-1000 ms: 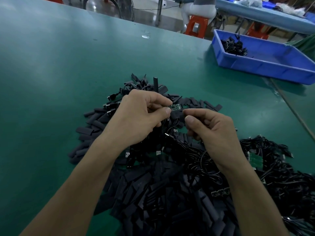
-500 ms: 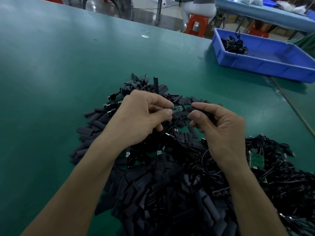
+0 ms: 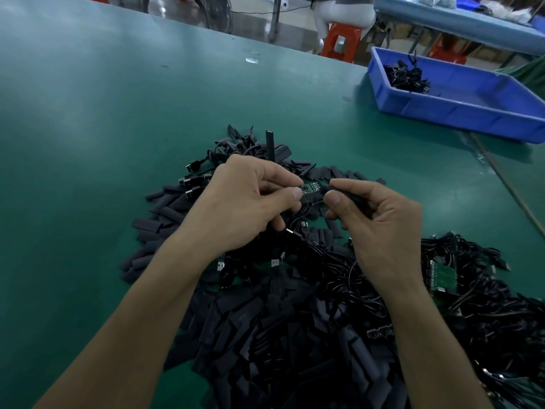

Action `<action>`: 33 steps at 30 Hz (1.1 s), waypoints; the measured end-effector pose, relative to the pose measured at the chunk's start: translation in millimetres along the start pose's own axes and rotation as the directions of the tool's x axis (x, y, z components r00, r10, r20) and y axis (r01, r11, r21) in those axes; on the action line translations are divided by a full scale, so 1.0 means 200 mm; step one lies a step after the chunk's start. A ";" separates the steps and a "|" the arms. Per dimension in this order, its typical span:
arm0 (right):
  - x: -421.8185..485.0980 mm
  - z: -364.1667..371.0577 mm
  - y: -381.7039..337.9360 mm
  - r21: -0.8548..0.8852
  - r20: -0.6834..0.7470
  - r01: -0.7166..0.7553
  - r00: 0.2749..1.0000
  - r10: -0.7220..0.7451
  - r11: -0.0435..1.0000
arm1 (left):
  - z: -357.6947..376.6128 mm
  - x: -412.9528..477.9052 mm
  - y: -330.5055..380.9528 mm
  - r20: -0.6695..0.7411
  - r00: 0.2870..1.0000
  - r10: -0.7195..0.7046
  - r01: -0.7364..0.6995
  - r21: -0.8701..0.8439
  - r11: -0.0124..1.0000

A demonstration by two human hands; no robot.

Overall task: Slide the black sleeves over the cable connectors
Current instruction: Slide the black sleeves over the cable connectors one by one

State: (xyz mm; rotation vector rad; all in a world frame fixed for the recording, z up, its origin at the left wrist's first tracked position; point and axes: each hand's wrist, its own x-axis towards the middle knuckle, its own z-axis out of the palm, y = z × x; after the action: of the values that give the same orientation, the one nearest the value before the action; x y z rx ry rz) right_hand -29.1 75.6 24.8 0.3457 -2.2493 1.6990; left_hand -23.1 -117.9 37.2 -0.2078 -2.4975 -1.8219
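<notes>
Lining up 1 black sleeve (image 3: pixel 328 189) with 1 connector board (image 3: pixel 310 188); sleeve not yet on.
Grip of the left hand (image 3: pixel 250 208) pinches the green board; grip of the right hand (image 3: pixel 380 228) pinches the sleeve, its mouth just beside the board's free end. Judged early: a big loose-sleeve pile (image 3: pixel 265 335) and tangled cables (image 3: pixel 486 305) lie on the bench (image 3: pixel 118 113); the blue bin (image 3: pixel 460 110) holds only 1 small bundle (image 3: pixel 408 78).

Only hands and forearms of the person are in view. Bare left hand (image 3: pixel 244 202): short trimmed left thumbnail (image 3: pixel 296 192), creased knuckles. Bare right hand (image 3: pixel 380 225): short right thumbnail (image 3: pixel 333 197), faint tendon ridges across the back. Slim bare left forearm (image 3: pixel 141 320) and slim bare right forearm (image 3: pixel 427 335), both uncovered down to the lower frame edge.
</notes>
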 end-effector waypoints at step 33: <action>0.03 -0.07 0.00 0.019 0.286 -0.012 0.958 0.006 1.000 | -0.04 0.00 0.02 0.202 0.979 -0.028 0.024 0.021 0.999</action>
State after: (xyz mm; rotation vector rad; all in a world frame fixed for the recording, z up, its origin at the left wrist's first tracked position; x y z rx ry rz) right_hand -33.3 89.8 31.2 0.6236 -2.4359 1.7758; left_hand -22.8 -125.0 42.7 -0.3799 -2.6603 -1.8738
